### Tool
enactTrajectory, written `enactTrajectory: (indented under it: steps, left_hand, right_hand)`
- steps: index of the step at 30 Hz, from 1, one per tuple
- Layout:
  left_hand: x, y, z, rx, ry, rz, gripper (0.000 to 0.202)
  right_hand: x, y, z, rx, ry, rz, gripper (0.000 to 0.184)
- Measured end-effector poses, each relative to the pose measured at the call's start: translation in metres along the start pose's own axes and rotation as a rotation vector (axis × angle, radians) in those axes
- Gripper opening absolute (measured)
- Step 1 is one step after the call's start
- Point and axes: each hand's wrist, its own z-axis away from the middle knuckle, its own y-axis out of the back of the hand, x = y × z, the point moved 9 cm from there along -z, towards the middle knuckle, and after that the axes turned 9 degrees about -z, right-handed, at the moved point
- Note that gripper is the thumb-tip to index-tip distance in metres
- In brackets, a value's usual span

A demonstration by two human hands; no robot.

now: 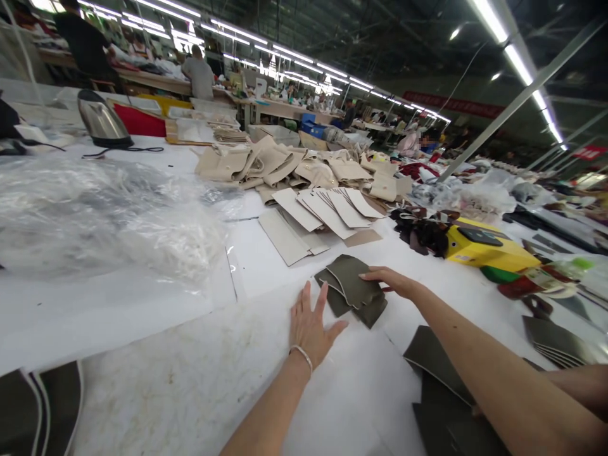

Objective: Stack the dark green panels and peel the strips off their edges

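Several dark olive leather-like pieces (351, 282) lie fanned in a small overlapping pile on the white table. My right hand (392, 280) grips the top piece at its right edge, fingers over it and the thumb side partly hidden. Just left of the pile, my left hand (311, 323) rests palm down with its fingers spread, fingertips close to the pieces, holding nothing. Under my right forearm are more dark olive pieces (434, 354), partly covered by the arm. White card-like panels (327, 212) lie fanned beyond the pile.
Beige fabric pieces (285, 161) heap behind the panels. Clear plastic bags (104, 215) spread at left, near a steel kettle (102, 120). A yellow box (489, 244) and a bottle (546, 278) stand at right. Another person's arm (582, 386) reaches in at lower right.
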Motion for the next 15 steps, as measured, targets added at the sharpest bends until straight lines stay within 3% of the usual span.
enactTrajectory:
  steps: [6,15]
  left_hand:
    - [0.001,-0.001,-0.013,0.015,0.027,0.184,0.083]
    - [-0.005,0.015,0.003,-0.071,0.011,0.372,0.07]
  right_hand:
    - [0.002,-0.036,0.016,-0.029,0.0,-0.061,0.038]
    - [-0.001,-0.056,0.038,-0.082,-0.118,-0.087,0.027]
